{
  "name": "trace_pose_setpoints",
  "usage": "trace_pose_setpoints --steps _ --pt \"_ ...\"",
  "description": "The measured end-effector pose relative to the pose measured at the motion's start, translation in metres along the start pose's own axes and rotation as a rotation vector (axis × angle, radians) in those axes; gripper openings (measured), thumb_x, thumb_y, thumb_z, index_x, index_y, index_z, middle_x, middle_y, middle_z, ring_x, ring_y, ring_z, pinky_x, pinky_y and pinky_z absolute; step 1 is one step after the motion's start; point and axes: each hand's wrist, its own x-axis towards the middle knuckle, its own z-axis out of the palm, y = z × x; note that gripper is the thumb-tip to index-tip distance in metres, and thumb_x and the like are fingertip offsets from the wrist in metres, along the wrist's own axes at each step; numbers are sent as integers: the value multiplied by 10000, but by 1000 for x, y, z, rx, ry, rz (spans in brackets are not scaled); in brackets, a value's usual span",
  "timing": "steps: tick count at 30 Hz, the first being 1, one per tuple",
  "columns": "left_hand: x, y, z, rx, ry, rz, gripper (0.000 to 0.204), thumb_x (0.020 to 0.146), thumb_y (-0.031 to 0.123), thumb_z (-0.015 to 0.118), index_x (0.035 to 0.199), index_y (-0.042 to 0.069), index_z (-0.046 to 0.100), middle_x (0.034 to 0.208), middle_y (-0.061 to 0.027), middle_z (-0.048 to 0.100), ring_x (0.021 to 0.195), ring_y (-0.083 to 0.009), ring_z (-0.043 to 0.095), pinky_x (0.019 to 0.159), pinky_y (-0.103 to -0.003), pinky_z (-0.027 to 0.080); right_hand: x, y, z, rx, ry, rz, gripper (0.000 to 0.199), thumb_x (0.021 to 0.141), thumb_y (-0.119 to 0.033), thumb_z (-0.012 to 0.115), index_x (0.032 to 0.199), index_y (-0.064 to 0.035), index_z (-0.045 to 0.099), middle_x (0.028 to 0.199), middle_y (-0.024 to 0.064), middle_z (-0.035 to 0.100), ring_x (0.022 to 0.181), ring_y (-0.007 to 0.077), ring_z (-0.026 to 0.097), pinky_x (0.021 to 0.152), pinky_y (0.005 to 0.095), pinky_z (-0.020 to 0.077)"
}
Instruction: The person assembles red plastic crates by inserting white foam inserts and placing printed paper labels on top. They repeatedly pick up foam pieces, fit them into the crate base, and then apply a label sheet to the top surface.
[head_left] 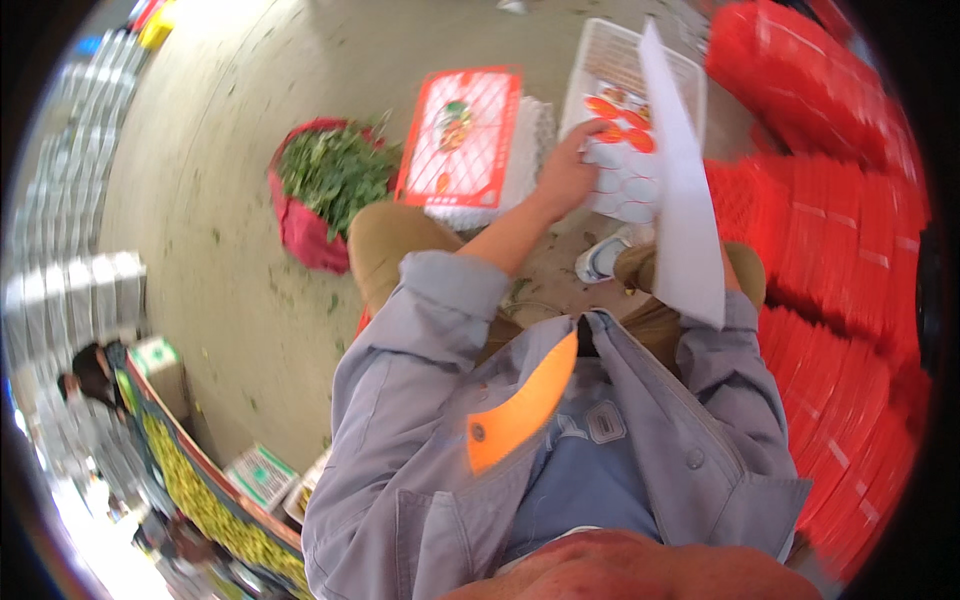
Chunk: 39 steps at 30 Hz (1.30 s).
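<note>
- One hand shows clearly: the left hand (565, 175) reaches forward, fingers spread and pressed on a white foam sheet (625, 175) moulded in rounded cells, with orange-red patches along its top.
- That sheet lies in a white mesh crate (690, 85) ahead of the knees.
- Tilted across the crate stands a thin, flat white board (685, 200), its long axis running from the far edge back toward the lap; the right hand is hidden behind it, so I cannot tell its grip.
- Left of the crate, a red lattice panel (460, 135) with a picture label rests on another white foam stack (535, 150).
- Stacks of red plastic crates (830, 250) fill the right side.
- A red sack of leafy greens (325, 190) sits on the bare concrete floor (200, 200), strewn with leaf scraps.
</note>
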Motion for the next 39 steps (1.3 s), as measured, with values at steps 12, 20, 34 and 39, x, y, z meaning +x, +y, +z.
trace_pose_setpoints --steps 12,20,34,39 --pt "0 80 -51 963 -81 -12 510 820 200 622 1328 158 634 1203 -201 691 1087 -351 690 901 -466 551 93 -39 -32 -794 673 -6 486 1023 -68 490 1494 6 398 1472 148 528 1337 312 529 1152 505 409" --pt "-52 -90 -278 966 426 -217 878 736 357 826 1489 120 441 1391 -229 545 1225 -441 576 1003 -487 507 51 -128 -181 -937 1217 30 369 879 14 646 1243 10 588 1139 163 686 1006 309 685 908 473 568" --pt "-52 -180 -238 1475 -85 65 540 966 503 505 1387 169 549 1132 -99 623 1113 -298 594 890 -496 490 12 -107 -196 -874 1269 165 356 913 25 545 1268 50 557 1157 212 679 940 373 714 880 519 606" --pt "-47 -128 -260 1301 144 226 428 788 103 634 1216 108 643 1031 -108 619 1058 -317 595 870 -468 508 9 -104 -193 -1024 1238 143 356 881 65 540 1236 50 563 1107 199 679 967 355 702 853 504 606"
